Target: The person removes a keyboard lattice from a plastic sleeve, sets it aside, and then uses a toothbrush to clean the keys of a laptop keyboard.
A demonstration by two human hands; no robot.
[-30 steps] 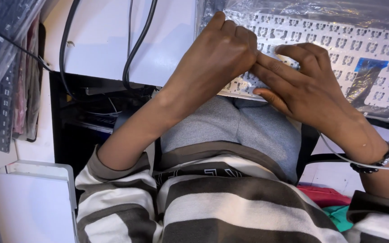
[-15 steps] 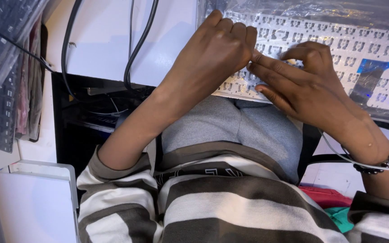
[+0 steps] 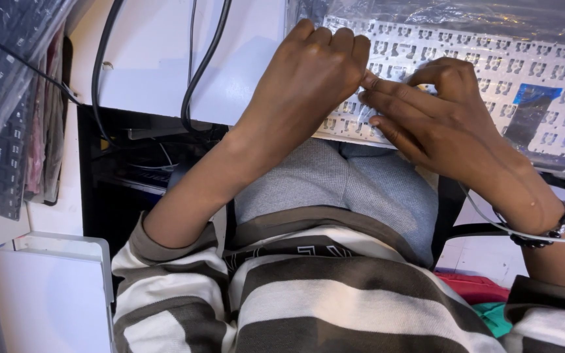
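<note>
My left hand (image 3: 302,85) curls over the near edge of the white bare keyboard frame in clear plastic wrap (image 3: 492,72) at the white desk's (image 3: 158,59) edge; my right hand (image 3: 439,124) pinches the film beside it. Best to peel slowly, frame pinned flat.

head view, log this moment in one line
left hand: on keyboard panel | right hand: fingers on panel | panel: plastic-wrapped, on desk edge
</note>
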